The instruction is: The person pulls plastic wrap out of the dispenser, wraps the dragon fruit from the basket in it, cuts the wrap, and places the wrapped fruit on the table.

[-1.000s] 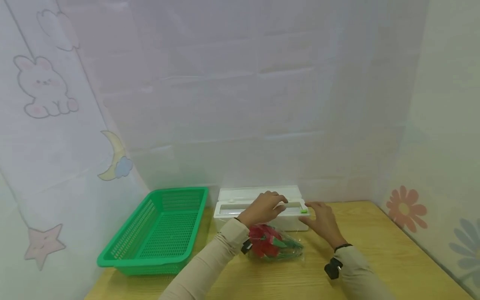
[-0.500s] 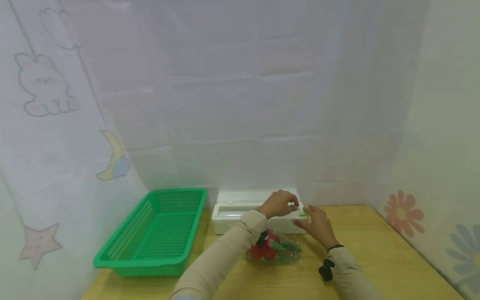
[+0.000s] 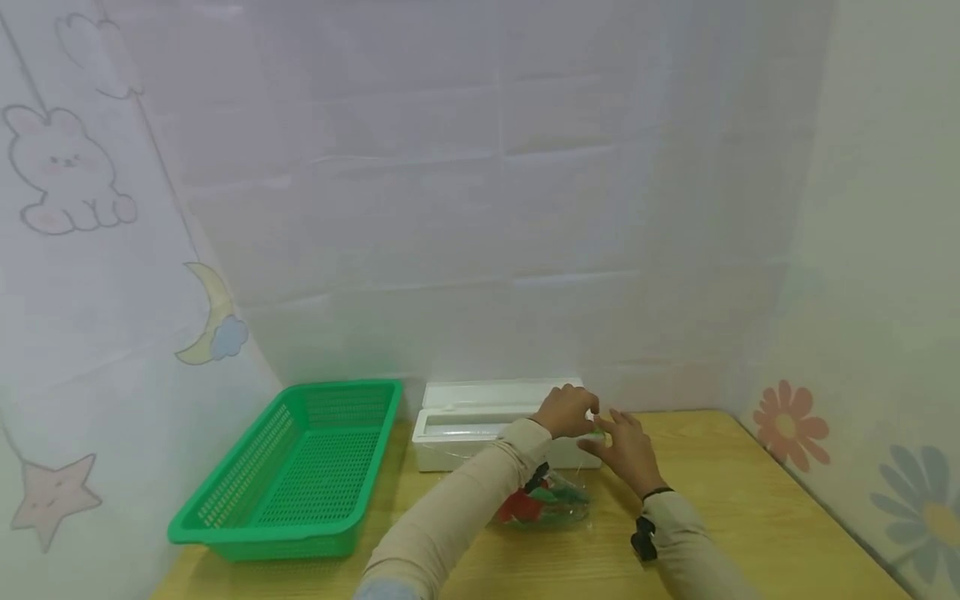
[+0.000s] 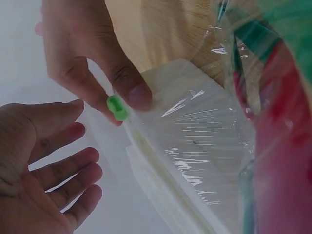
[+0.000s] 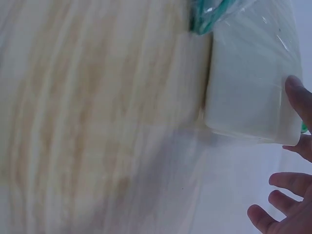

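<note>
A white cling film dispenser (image 3: 438, 456) stands at the back of the table with its lid (image 3: 498, 394) raised. My right hand (image 3: 628, 450) pinches the dispenser's right end, thumb on the front face and index finger by the green slide cutter (image 4: 117, 108). My left hand (image 3: 567, 412) reaches across above the box; in the left wrist view its fingers are spread beside the cutter, holding nothing. Clear film (image 4: 192, 141) stretches over the dispenser's front. Red artificial flowers (image 3: 519, 506) with green leaves lie before it in clear plastic, partly hidden by my left sleeve.
A green plastic basket (image 3: 360, 500) with perforated sides stands to the left on the wooden table (image 3: 720, 500). Printed cloth (image 3: 450, 208) hangs close behind the dispenser and along both sides.
My left hand has moved right along the dispenser to its right end, close to my right hand. My right hand's fingers have come onto the box's end near the cutter.
</note>
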Demonstrator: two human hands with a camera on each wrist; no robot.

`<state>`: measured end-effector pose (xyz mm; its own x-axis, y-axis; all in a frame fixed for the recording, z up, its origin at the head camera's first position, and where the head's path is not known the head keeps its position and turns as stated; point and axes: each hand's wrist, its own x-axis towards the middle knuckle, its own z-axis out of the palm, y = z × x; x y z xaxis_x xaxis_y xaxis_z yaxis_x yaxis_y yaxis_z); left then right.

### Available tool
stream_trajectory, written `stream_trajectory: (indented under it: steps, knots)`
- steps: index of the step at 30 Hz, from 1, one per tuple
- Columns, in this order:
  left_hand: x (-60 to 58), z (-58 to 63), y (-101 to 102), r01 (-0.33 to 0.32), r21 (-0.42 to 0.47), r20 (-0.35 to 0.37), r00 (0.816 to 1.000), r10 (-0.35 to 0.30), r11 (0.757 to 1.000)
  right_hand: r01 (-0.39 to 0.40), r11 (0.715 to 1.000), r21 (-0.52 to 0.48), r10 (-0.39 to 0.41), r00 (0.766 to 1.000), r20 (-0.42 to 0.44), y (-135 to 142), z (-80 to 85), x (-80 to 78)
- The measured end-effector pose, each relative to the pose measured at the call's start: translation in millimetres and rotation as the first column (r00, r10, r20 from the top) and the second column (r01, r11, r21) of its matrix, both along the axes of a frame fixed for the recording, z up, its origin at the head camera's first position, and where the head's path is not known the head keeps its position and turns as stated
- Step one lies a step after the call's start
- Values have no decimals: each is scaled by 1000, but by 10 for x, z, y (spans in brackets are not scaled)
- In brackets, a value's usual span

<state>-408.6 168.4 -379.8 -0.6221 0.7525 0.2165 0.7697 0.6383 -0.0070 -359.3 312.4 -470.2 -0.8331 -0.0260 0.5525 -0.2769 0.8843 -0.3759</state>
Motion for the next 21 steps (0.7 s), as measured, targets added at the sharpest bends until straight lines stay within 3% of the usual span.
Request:
stream_trajectory:
  steps: [11, 17, 21]
  knots:
    - [-34, -219, 156, -86, -99, -81, 994, 78, 991, 54, 994, 92, -50, 998, -47, 23, -46, 15]
    - [-52, -247, 184, -107, -89, -103, 990, 98, 990, 64, 994, 90, -62, 998, -23, 21, -36, 25]
    - [-68, -265, 192, -124, -82, -88, 989, 117, 989, 58, 988, 141, -51, 997, -55, 5, 15, 45]
